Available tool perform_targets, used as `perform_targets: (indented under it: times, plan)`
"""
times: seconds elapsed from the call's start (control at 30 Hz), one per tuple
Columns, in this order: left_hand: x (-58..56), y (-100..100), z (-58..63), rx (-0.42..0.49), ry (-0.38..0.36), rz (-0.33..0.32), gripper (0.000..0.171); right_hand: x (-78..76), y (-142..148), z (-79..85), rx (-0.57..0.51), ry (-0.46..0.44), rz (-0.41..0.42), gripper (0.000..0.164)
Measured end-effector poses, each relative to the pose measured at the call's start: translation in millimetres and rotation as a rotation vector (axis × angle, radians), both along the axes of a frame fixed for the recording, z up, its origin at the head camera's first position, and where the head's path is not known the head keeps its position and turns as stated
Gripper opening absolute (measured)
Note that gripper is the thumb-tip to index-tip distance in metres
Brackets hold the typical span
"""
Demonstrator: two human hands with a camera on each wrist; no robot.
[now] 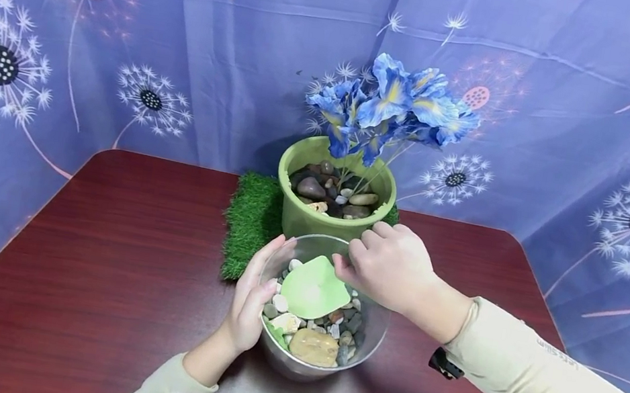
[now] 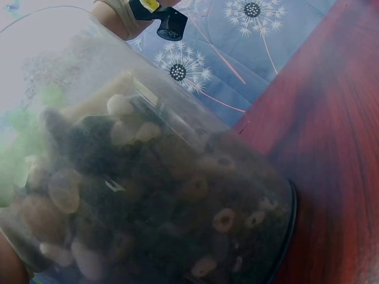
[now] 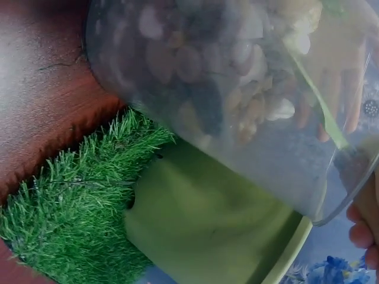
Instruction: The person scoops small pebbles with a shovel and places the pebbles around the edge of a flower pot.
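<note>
In the head view, a clear plastic container of pebbles stands on the table. My left hand holds its left side, fingers and thumb along the wall near the rim. My right hand, fingers curled, is over the far right rim. It pinches the corner of a thin, curved light green plastic scoop; any handle is hidden by the hand. The scoop rests over the stones inside, where a large tan stone lies in front. The right wrist view shows the scoop's green edge through the container wall.
Just behind the container, a green flowerpot with stones and blue artificial irises stands on a patch of artificial grass. A patterned blue cloth hangs along the table's back. The dark red tabletop extends to both sides.
</note>
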State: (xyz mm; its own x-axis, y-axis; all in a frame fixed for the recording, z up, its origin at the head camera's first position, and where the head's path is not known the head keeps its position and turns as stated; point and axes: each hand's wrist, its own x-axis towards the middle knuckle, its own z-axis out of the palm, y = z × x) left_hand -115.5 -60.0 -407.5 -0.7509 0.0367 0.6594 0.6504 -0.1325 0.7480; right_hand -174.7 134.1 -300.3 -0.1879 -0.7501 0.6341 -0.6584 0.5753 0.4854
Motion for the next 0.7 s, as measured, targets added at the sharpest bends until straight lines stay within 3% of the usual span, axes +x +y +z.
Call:
perform_targets:
  times: [0.23, 0.37, 0.53, 0.7]
  plan:
    - [0.8, -1, 0.0, -0.011, 0.003, 0.019, 0.056, 4.9, -6, 2.3, -0.004, 0.16, 0.09, 0.04]
    - [-1.0, -2, -0.9, 0.008, 0.017, 0.017, 0.055, 6.9, -12, 1.0, -0.036, 0.228, 0.075, 0.041]
    - [-2.5, -1, -1.6, 0.024, 0.031, -0.014, 0.054, 4.9, -13, -0.2, -0.031, 0.181, 0.039, 0.041]
    - [-1.4, 1, -1.4, 0.026, 0.03, -0.028, 0.055, 4.3, -10, -1.0, 0.024, 0.124, 0.094, 0.041]
